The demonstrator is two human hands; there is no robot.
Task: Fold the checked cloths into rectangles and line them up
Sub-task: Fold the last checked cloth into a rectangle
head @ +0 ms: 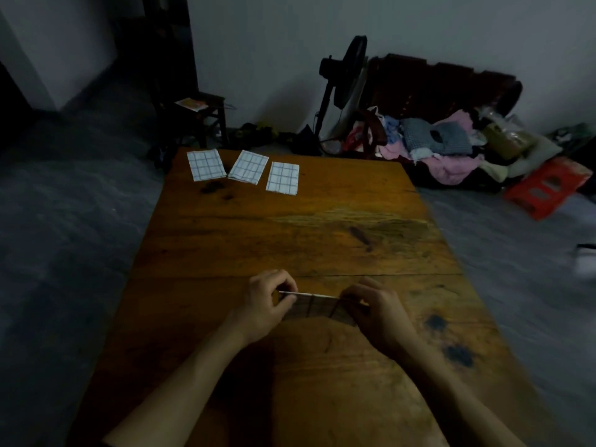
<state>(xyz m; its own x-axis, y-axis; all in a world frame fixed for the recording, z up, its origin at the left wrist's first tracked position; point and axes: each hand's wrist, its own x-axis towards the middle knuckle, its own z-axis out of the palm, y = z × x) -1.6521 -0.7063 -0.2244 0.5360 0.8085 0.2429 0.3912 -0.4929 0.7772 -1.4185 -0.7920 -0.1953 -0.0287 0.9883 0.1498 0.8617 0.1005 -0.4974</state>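
Both the left hand (269, 300) and right hand (375, 314) pinch the top edge of a checked cloth (314, 309) at the near end of the wooden table (322, 233), its shaded face hard to make out. Three folded cloths lie at the table's far left: one (205, 165), a tilted second (248, 166), a third (283, 177). Beyond the table, a grey floor holds a fan (346, 72) and a clothes heap (445, 146).

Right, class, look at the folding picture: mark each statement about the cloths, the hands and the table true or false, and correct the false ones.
1. Three folded checked cloths lie at the table's far end. True.
2. Both hands hold one cloth. True: the left hand and right hand grip the cloth being folded.
3. The middle folded cloth sits square with its neighbours. False: it is tilted.
4. The held cloth lies flat, untouched. False: its top edge is lifted.
5. A fan stands on the table. False: on the floor.
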